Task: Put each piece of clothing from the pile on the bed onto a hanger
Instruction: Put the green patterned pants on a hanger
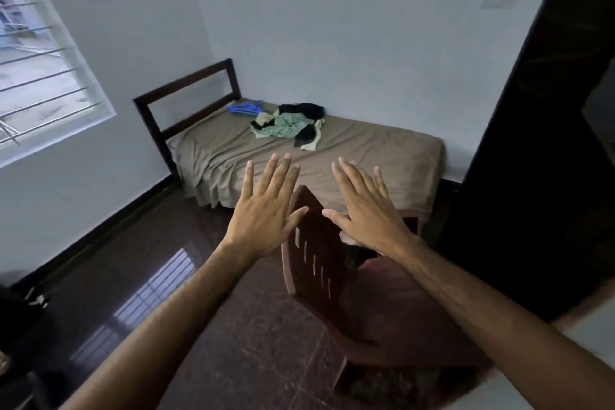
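Status: nothing started yet, by the look of it.

- Left hand (266, 210) and right hand (362, 210): both held out flat, palms down, fingers straight and slightly spread. Neither holds or touches anything. Thumbs point inward toward each other with a gap between them.
- Clothes pile (289, 125): on the bed (382, 156), well beyond the fingertips, toward the headboard end. Looks like a green patterned garment in the middle, black pieces at the far side and near edge, something pale yellow sticking out. Can't tell the item count; they overlap.
- Blue hangers (244, 108): a small bunch lying on the sheet just beside the pile, on its left, further from the fingers than the pile itself. Count unclear.
- No garment is on a hanger as far as I can see; all hangers look bare and bunched together.
- Brown plastic chair (319, 263) sits directly below the hands, between the person and the bed, its backrest top under the gap between the thumbs.

Remaining: all of it. Need to close in on the bed past the chair, pull one garment from the pile, separate one hanger, repeat per item.

Risk call: the hangers may be tangled with each other.
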